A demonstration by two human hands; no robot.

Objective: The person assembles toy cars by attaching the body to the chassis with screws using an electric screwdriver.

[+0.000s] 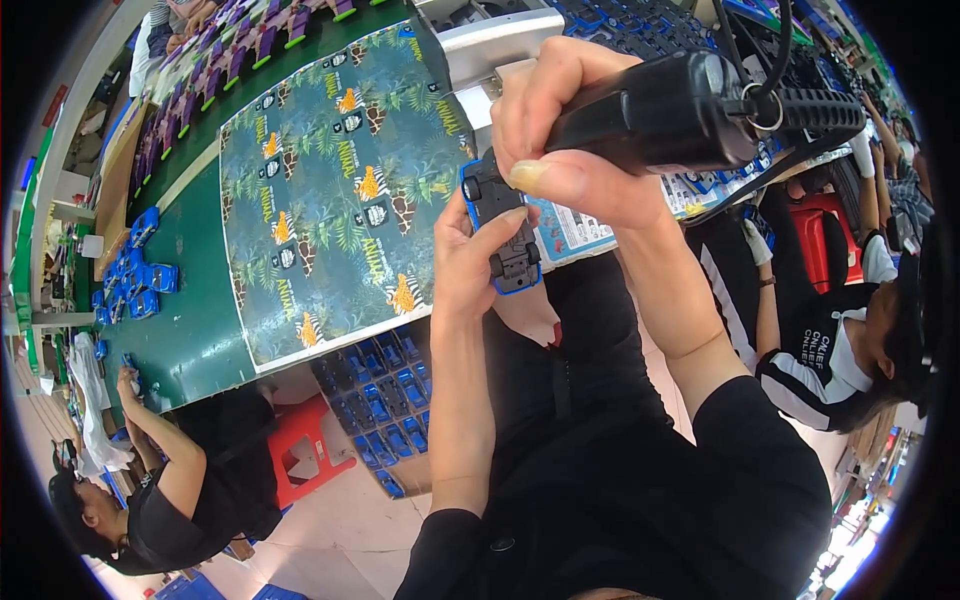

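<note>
A small blue toy car (517,262) is turned over, its black underside facing up. My left hand (462,258) grips it near the table's front edge, with the thumb lying across the underside. My right hand (600,195) is wrapped around a black electric screwdriver (665,115), which has a cord and a metal ring at its rear end. The screwdriver's front end points toward the car, but my right fingers hide its tip. Whether the tip touches the car I cannot tell.
A jungle-patterned printed sheet (340,200) covers part of the green table (195,235). Blue toy cars (135,275) cluster at the left, and more fill a box (385,405) below. A metal fixture (505,38) stands ahead. Co-workers sit left (165,500) and right (825,350), near red stools (310,450).
</note>
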